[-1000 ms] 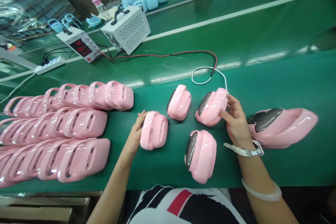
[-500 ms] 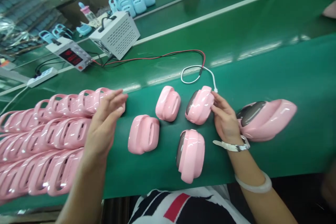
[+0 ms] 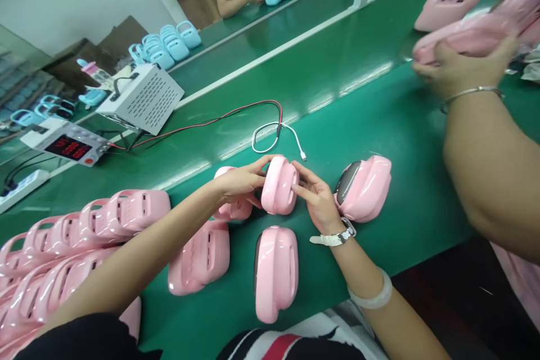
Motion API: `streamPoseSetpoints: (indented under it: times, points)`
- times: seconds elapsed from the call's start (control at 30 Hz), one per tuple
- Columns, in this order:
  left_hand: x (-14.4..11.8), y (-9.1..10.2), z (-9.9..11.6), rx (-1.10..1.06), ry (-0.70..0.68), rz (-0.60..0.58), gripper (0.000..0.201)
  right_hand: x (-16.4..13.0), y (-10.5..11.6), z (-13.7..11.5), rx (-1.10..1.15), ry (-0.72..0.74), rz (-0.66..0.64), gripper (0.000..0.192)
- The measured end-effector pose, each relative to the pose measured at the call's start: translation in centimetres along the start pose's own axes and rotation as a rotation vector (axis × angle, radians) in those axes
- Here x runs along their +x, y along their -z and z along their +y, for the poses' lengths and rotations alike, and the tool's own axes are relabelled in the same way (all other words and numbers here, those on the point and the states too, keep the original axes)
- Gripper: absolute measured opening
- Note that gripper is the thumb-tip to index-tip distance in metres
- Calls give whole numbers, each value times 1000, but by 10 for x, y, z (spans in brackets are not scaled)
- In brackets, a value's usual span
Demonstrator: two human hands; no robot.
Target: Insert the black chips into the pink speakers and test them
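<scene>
Pink shell upright between hands.

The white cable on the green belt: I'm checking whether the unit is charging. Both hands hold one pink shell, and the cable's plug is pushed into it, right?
Not quite. In the head view the left hand and right hand do hold one pink shell, but the white cable is not plugged in: its plug end lies loose on the green belt, apart from the shell.

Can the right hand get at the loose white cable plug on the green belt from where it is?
Probably yes: the white cable plug lies bare just beyond the right hand, nothing between, though that hand grips a pink shell.
</scene>
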State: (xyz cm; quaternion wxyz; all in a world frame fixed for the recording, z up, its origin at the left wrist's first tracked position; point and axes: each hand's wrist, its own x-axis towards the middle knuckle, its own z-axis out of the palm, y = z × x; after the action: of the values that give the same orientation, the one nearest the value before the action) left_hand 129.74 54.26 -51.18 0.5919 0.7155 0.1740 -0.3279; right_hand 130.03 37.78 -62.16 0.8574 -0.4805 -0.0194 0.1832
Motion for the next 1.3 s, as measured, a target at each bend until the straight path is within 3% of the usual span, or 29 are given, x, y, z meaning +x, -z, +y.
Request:
streamPoseSetpoints:
  times: [0.1, 0.5, 1.0, 1.2, 1.23, 1.3]
  points:
    - [-4, -3, 1, -23, 55, -3, 75, 0, 1, 0, 16, -12, -6, 51]
    - [0, 2, -1, -6, 23, -60, 72, -3, 0, -2, 85, -60, -10, 50]
    - [2, -3, -1, 47, -26, 16, 69, -3, 0, -2, 107, -42, 5, 50]
    - [-2, -6, 1, 60, -3, -9, 75, -13, 4, -8, -138, 39, -218, 95]
    - [-2, -6, 1, 71, -4, -5, 76, -16, 4, -9, -167, 57, -210, 93]
    - [-3, -7, 1, 87, -2, 5, 76, -21, 1, -9, -186, 100, -94, 65]
